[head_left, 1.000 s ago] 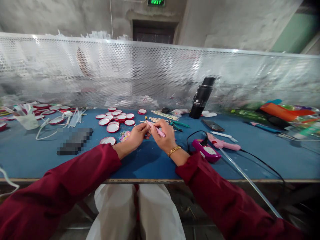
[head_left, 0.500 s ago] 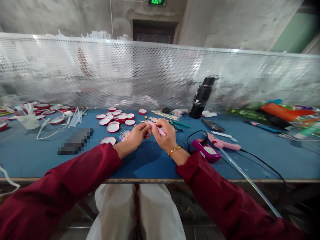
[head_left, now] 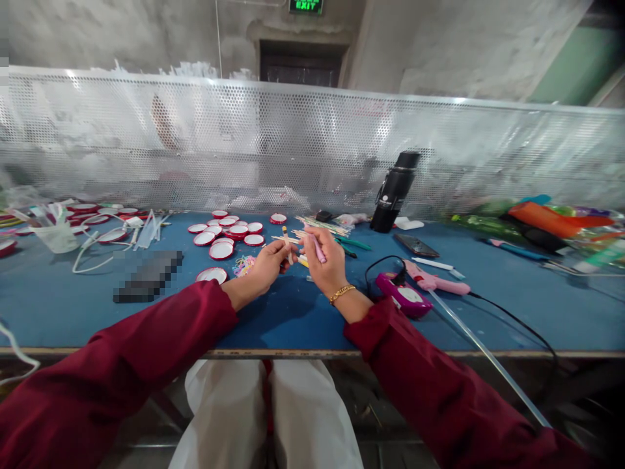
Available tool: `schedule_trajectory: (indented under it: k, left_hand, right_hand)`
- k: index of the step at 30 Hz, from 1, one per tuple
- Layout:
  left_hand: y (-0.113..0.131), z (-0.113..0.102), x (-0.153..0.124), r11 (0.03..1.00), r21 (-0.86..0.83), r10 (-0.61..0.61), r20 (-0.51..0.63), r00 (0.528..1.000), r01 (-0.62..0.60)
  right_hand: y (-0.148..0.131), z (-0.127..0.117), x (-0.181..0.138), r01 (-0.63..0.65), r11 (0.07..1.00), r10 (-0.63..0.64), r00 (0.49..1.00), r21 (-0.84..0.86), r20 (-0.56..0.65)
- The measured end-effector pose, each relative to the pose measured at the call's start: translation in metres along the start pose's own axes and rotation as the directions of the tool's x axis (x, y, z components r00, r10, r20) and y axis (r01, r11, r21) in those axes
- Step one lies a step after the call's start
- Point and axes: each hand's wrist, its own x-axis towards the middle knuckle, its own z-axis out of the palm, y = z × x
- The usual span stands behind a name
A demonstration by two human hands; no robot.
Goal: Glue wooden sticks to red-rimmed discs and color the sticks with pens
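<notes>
Over the middle of the blue table [head_left: 283,326], my left hand [head_left: 267,266] is closed on a thin pale stick [head_left: 285,233] with a yellowish top, held upright. My right hand [head_left: 328,264] is wrapped round a pink pen-like tool [head_left: 319,251], just right of the stick and apart from it. The tool's tip is hard to make out. A small heap of pastel loops [head_left: 243,265] lies beside my left wrist. Behind my hands are several thin pale sticks [head_left: 327,225]. Red-rimmed white lids [head_left: 221,249] are grouped to the left.
A black bottle [head_left: 395,192] stands at the back right, near a phone [head_left: 416,245]. Closer to me are a purple power block [head_left: 405,294] and a pink glue gun [head_left: 442,283] with a clear rod. A cup [head_left: 55,236] and a dark blurred slab [head_left: 148,277] are left.
My right hand has moved slightly away from the stick, and the pink tool has turned more upright. My left hand has stayed in nearly the same place.
</notes>
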Motion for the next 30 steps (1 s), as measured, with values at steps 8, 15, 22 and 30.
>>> schedule_trajectory:
  k: [8, 15, 22, 30]
  left_hand:
    - [0.005, 0.005, -0.006, 0.998, -0.013, -0.063, 0.085, 0.994, 0.065]
    - [0.009, 0.009, -0.01, 0.992, 0.01, -0.125, 0.165, 0.978, 0.125]
    - [0.008, 0.008, -0.009, 0.98, 0.194, -0.084, 0.159, 0.984, 0.052]
    - [0.011, 0.01, -0.009, 0.985, 0.113, -0.149, 0.138, 0.979, 0.134]
  right_hand:
    - [0.004, 0.012, 0.001, -0.211, 0.939, 0.216, 0.976, 0.272, 0.008]
    - [0.001, 0.016, 0.0, -0.435, 0.701, 0.394, 0.897, 0.565, 0.201]
    - [-0.003, 0.015, -0.002, -0.459, 0.664, 0.442, 0.878, 0.59, 0.186]
    - [-0.004, 0.016, -0.004, -0.442, 0.709, 0.456, 0.882, 0.549, 0.121]
